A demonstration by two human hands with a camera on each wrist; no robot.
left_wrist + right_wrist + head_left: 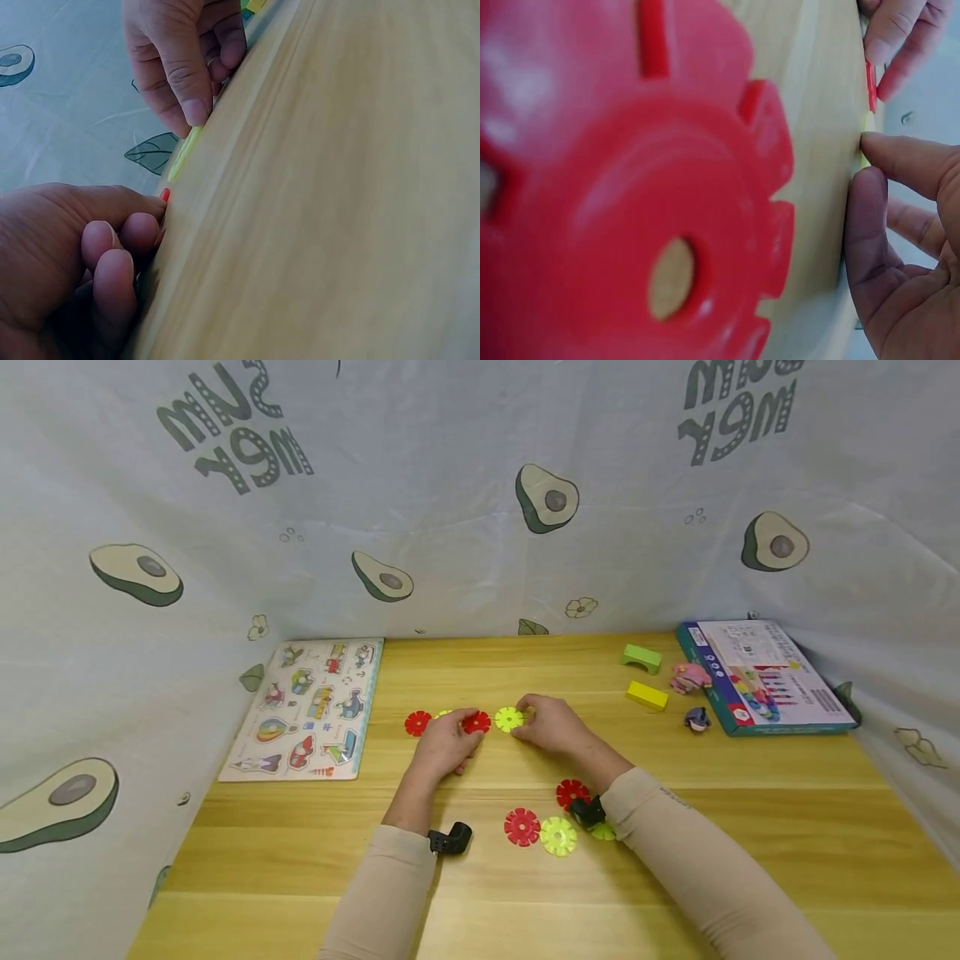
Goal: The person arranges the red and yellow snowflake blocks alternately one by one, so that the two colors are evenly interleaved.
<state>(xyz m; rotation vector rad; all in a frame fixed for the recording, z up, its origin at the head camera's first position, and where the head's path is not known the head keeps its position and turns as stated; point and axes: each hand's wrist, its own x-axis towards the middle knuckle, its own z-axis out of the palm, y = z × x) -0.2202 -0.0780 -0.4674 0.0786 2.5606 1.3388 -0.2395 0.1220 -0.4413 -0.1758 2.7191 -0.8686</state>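
Observation:
In the head view, my left hand [444, 745] pinches a red notched plastic disc [476, 722] at the table. My right hand [553, 724] grips the edge of a yellow-green notched disc [509, 719] just to the right of it, between thumb and finger. Left of these lie another red disc [417, 723] and a yellow-green disc [444, 713], the latter partly hidden by my left hand. Seen edge-on in the left wrist view are the held yellow-green disc [184, 156] and red disc [165, 194]. A different red disc [630, 225] looms large in the right wrist view.
Nearer me lie red discs [522, 827] and yellow-green discs [558, 837], some under my right wrist. A picture puzzle board [307, 710] lies left. Rightward are a green arch block [641, 657], yellow block [647, 695], pink figure [690, 677], blue-grey figure [697, 719] and box [772, 677].

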